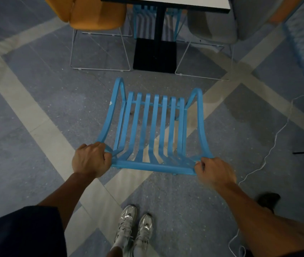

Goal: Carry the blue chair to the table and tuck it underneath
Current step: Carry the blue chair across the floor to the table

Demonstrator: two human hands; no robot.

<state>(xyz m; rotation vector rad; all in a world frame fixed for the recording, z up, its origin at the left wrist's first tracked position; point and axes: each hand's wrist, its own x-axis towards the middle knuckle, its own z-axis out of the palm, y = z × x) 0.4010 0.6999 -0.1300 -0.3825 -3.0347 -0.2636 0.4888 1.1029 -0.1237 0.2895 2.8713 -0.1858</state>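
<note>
The blue chair point(153, 130), made of curved slats, is straight in front of me, seen from above with its seat pointing towards the table. My left hand point(90, 160) grips the left end of its top back rail. My right hand point(212, 171) grips the right end of the same rail. The white-topped table point(166, 1) stands ahead at the top of the view on a black post with a square black base point(155, 54). The chair's front edge is short of that base. Whether its legs touch the floor is hidden.
An orange chair point(95, 13) on a wire frame stands left of the table post and a grey chair point(212, 28) stands right of it. Another blue chair point(143, 19) is behind the post. A thin white cable point(277, 134) trails over the floor at right. My shoes point(134, 230) are below.
</note>
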